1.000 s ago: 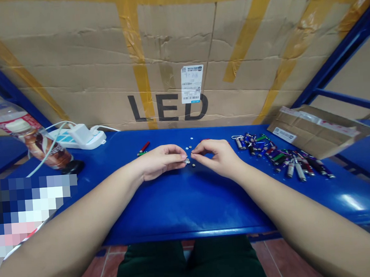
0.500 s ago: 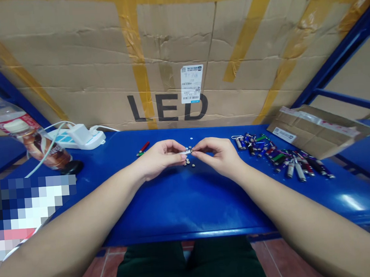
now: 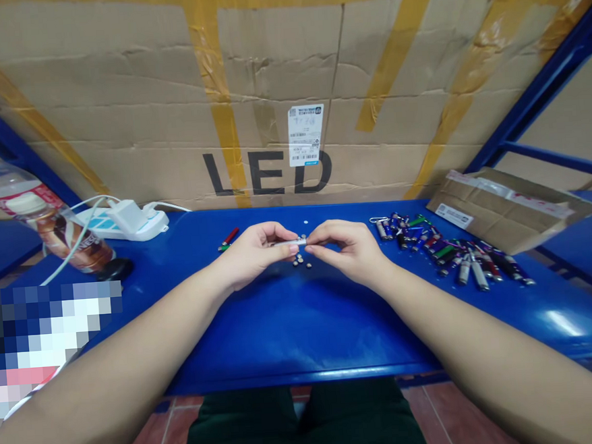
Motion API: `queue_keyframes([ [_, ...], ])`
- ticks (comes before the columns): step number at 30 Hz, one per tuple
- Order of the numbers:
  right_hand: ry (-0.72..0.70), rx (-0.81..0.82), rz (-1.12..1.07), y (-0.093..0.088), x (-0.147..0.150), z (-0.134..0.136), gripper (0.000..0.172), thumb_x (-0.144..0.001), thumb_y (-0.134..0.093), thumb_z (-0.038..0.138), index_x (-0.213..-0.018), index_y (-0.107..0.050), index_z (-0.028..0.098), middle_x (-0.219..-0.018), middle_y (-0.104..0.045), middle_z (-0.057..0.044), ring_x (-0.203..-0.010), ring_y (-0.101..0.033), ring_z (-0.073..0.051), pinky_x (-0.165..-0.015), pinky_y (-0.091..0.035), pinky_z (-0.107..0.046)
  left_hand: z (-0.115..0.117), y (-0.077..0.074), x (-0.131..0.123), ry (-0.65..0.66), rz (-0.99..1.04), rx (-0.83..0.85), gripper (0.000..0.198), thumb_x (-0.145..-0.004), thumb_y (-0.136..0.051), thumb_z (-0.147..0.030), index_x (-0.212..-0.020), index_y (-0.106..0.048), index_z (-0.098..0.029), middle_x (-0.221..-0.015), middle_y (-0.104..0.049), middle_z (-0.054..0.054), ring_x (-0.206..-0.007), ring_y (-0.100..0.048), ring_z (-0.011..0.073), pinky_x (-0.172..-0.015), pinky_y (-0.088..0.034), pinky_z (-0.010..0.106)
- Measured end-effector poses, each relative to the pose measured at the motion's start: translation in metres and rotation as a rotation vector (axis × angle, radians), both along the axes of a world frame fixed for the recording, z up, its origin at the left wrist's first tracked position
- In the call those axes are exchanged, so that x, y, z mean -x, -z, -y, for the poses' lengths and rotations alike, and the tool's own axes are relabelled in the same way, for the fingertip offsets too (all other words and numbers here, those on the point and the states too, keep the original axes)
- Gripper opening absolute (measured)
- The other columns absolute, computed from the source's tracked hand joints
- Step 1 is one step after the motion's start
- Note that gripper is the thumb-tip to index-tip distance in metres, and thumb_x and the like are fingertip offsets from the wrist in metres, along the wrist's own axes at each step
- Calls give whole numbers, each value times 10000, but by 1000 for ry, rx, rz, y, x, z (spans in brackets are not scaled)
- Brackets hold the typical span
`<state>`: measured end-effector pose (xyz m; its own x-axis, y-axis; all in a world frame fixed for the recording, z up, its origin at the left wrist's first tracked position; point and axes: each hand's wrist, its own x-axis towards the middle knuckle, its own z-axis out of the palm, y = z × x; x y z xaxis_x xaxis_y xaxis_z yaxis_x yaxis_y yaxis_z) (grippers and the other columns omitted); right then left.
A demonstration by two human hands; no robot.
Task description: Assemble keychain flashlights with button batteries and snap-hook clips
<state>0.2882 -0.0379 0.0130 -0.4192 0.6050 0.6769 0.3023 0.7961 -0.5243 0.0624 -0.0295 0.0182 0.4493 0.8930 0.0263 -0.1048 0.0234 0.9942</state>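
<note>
In front of me, over the middle of the table, my left hand is closed in a pinch on a small silver keychain flashlight. Thumb and fingertips of my right hand are pinched at the flashlight's right end; the fingers hide what that end looks like. Just beneath the hands lie several button cells, and a small white disc lies behind them. Beside my left wrist are a red flashlight and a green one, partly covered by the hand.
A pile of coloured keychain flashlights spreads on the right, before a cardboard box. On the left are a white power strip and bottles. A large carton stands behind the blue table.
The flashlight now lies more level between my hands and more of its silver barrel shows. Both hands keep nearly the same place and grip.
</note>
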Motion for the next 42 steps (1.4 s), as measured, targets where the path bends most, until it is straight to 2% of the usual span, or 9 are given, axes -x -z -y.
queue_keyframes([
  [5,-34,-71,26,-1,0,1,105,-950,-689,281,-880,-743,225,-875,-779,-47,-820,-726,-185,-791,-583,-338,-3,4,3,32,-63,-116,378,-689,-924,-323,-905,-667,-148,-938,-759,40,-856,-715,160,-870,-560,341],
  [11,-48,-132,51,-4,-1,5,68,-952,-686,264,-930,-719,208,-891,-776,-50,-830,-723,-173,-791,-577,-313,-2,4,6,82,-290,-594,240,-811,-827,-267,-980,-694,-160,-1002,-741,63,-958,-686,188,-887,-516,333],
  [14,-4,-74,170,-7,-7,4,66,-928,-704,258,-930,-713,192,-877,-751,-48,-802,-702,-169,-764,-559,-299,-2,4,8,71,-344,-690,184,-853,-792,-281,-971,-706,-168,-1010,-741,63,-958,-681,193,-876,-510,334],
  [16,27,-8,340,-7,-12,3,55,-910,-708,215,-950,-726,182,-905,-743,-57,-834,-696,-182,-784,-546,-309,-3,4,9,71,-368,-695,152,-862,-775,-269,-955,-707,-170,-1004,-740,61,-941,-683,193,-874,-518,339],
  [20,30,125,623,-2,-15,-1,151,-891,-714,167,-1032,-768,179,-1002,-742,-80,-892,-695,-207,-828,-530,-331,-4,5,10,65,-389,-699,123,-856,-755,-234,-939,-693,-169,-1005,-735,63,-949,-692,202,-885,-536,353],
  [24,6,180,678,2,-11,-3,170,-896,-699,142,-1036,-783,188,-1028,-736,-80,-902,-696,-204,-850,-522,-328,-5,7,11,83,-424,-723,105,-860,-740,-216,-940,-687,-173,-1018,-733,60,-978,-694,207,-915,-533,362],
  [31,-5,182,720,-2,-5,0,104,-850,-685,74,-819,-717,168,-894,-710,-50,-821,-648,-177,-774,-469,-292,-7,6,13,108,-501,-677,134,-848,-746,-241,-933,-666,-176,-947,-721,28,-860,-668,172,-827,-537,318],
  [37,-7,284,596,-1,-7,3,173,-770,-646,19,-826,-636,182,-784,-660,11,-678,-573,-121,-654,-420,-243,-6,5,14,129,-567,-654,160,-824,-752,-244,-942,-664,-183,-925,-708,16,-835,-647,167,-791,-518,300],
  [42,-83,307,278,0,-7,3,114,-799,-659,96,-805,-597,190,-738,-629,31,-664,-580,-114,-652,-464,-234,-6,6,14,178,-593,-601,190,-824,-758,-265,-981,-684,-189,-921,-710,15,-824,-642,166,-752,-514,289],
])
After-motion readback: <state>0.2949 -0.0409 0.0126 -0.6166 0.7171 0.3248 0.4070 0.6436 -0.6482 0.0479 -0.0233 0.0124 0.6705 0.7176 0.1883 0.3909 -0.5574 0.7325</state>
